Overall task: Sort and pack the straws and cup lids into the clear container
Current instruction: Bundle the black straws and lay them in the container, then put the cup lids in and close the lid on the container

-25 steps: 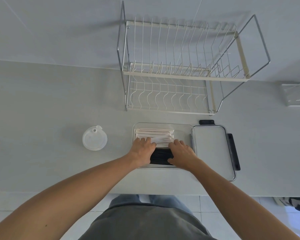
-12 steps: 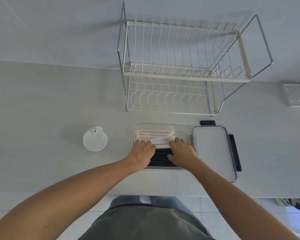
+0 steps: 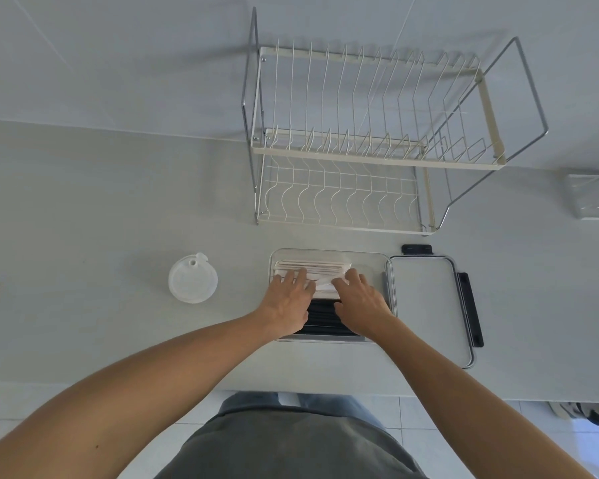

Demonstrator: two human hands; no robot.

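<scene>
On the pale counter [image 3: 83,236], in front of the wire dish rack [image 3: 370,140], the clear container [image 3: 377,267] sits with its lid [image 3: 426,305] lying just to its right. My forearms angle inward to it, and my left hand [image 3: 286,305] and right hand [image 3: 360,305] press flat, fingers straight and gripping nothing, on the white wrapped straws [image 3: 320,267] along its far side, with black straws [image 3: 325,318] nearer me. The cup lids [image 3: 192,279] lie stacked, apart, to the left.

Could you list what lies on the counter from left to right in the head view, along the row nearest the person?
Cup lid → clear container, with the left hand then the right hand pressing on the white straws in it → container lid.
</scene>
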